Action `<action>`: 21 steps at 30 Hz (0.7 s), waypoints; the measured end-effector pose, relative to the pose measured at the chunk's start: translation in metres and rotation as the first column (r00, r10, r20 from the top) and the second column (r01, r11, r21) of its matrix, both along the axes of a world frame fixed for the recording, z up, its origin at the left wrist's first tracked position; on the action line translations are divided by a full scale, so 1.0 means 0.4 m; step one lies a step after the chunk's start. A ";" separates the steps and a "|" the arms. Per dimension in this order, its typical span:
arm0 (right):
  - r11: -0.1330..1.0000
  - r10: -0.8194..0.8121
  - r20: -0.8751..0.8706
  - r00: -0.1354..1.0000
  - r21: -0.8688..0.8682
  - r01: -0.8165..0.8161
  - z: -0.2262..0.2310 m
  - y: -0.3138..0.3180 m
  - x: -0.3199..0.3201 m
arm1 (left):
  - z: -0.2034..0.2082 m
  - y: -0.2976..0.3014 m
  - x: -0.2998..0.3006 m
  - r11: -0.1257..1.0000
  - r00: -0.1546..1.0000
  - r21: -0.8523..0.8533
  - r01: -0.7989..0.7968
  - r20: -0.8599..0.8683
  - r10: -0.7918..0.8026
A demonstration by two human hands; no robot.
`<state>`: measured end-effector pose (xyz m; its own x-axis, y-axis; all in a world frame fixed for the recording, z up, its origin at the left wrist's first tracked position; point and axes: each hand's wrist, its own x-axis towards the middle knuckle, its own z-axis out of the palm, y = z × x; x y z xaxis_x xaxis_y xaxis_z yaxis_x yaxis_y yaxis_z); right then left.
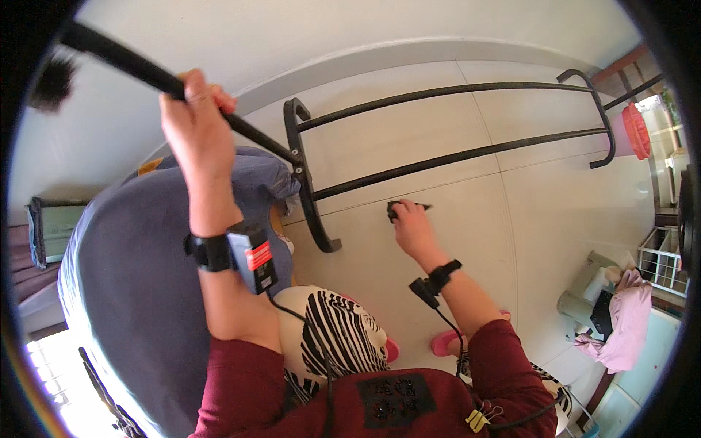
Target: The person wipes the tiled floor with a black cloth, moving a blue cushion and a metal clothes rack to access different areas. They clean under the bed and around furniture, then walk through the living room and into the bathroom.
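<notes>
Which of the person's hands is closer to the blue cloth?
Left. The left hand grips the black pole near the far edge of the blue cloth; the right hand is off to its right, over the floor.

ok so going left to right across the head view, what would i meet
Left hand gripping a black bar → left frame leg → right hand holding a small black thing → pink cloth

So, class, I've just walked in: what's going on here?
A person's left hand is closed around a black pole joined to a black metal frame. The right hand holds a small dark object, too unclear to identify, above the pale floor. Blue fabric lies beside the left arm.
</notes>
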<state>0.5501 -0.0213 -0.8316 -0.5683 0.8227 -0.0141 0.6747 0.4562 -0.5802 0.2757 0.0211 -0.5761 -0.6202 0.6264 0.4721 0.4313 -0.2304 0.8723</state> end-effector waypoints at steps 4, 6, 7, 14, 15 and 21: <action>0.883 0.463 0.088 0.882 0.043 -0.468 -0.143 -0.008 -0.153 | -0.015 -0.025 -0.020 1.000 1.000 0.008 -0.005 0.021 0.005; 0.908 0.395 0.024 0.918 0.145 -0.394 -0.210 0.049 -0.164 | -0.014 -0.030 -0.026 1.000 0.999 0.025 -0.014 0.036 0.013; 0.888 0.424 0.022 0.906 0.188 -0.420 -0.240 0.086 -0.155 | -0.012 -0.034 -0.030 0.999 0.999 0.020 -0.049 0.003 0.049; 0.861 -0.508 0.600 0.617 0.374 0.346 -0.231 0.262 0.489 | -0.004 -0.055 -0.050 0.997 0.995 0.031 -0.068 0.074 0.065; 0.826 -0.543 0.669 0.506 0.321 0.463 -0.196 0.251 0.551 | -0.007 -0.055 -0.051 0.998 0.996 0.037 -0.048 0.073 0.045; 0.999 -0.050 0.180 0.982 0.017 0.048 -0.157 -0.050 0.105 | -0.005 -0.057 -0.055 0.997 0.994 -0.012 -0.079 0.075 0.080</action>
<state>0.5923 -0.0414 -0.8945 -0.5165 0.8502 -0.1021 0.7893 0.4265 -0.4417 0.2539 -0.0019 -0.5779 -0.7020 0.5776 0.4167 0.3806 -0.1903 0.9050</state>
